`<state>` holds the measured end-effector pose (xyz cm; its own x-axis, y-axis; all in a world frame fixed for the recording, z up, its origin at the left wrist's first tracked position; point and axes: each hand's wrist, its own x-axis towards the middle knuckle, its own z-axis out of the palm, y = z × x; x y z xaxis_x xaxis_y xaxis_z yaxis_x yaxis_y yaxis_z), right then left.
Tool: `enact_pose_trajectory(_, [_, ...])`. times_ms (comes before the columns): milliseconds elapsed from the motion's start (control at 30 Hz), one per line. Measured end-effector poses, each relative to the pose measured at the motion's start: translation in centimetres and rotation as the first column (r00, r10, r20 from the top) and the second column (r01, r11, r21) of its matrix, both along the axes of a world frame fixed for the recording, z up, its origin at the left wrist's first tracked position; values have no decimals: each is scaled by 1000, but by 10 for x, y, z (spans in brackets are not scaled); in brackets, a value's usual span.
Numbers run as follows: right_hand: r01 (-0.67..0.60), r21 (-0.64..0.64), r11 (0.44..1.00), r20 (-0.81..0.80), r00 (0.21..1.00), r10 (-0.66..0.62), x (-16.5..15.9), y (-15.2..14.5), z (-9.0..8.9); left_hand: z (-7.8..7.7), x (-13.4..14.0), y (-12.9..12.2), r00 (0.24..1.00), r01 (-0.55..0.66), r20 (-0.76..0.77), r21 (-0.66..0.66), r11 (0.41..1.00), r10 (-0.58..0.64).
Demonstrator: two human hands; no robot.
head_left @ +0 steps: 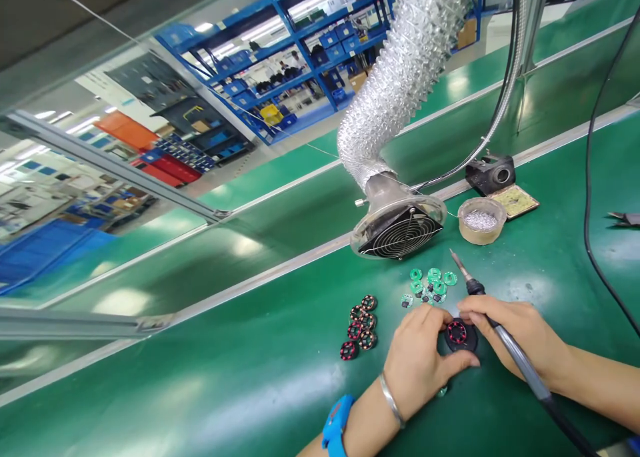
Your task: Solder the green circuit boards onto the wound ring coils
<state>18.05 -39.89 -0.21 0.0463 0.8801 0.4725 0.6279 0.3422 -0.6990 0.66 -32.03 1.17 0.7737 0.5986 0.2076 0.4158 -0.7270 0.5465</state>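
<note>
Black disc (pixel 471 341) sits between two curled hands (pixel 416 351).

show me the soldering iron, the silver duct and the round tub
Soldering iron (pixel 521 360), head view: on its handle.
Duct (pixel 383 113), head view: on its silver side.
Tub (pixel 481 235), head view: on its outer wall.

My green bench (pixel 260 370) carries a bunch of wound rings (pixel 361 321), with small circuit boards (pixel 439 288) loosely clustered to their right. Beyond the boards I have a round tub (pixel 479 235) (silvery shreds (pixel 480 219) inside), just beside a black holder (pixel 487 176) and a square yellow pad (pixel 514 201). Farther right lie a black cable (pixel 587 220) and a pointed tool (pixel 626 218).
</note>
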Motion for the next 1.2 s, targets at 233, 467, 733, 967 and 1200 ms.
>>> enact_pose_trajectory(233, [-132, 67, 989, 92, 988, 126, 2, -2, 10, 7, -5, 7, 977, 149, 187, -235, 960, -106])
enact_pose_trajectory(467, [-203, 60, 977, 127, 973, 194, 0, -1, 6, 7, -10, 11, 952, 164, 301, -365, 917, -50])
enact_pose_trajectory(733, [-153, -128, 980, -171, 977, 130, 8, -4, 20, 2, -3, 9, 957, 188, 260, -208, 960, -130])
enact_pose_trajectory(967, [-274, -131, 953, 37, 959, 281, 12, 5, 12, 1, -11, 8, 954, 208, 231, -50, 977, -191])
enact_pose_trajectory(1200, [-185, -97, 978, 124, 973, 196, 5, 4, 4, 10, -21, 25, 968, 34, 250, -150, 988, 4])
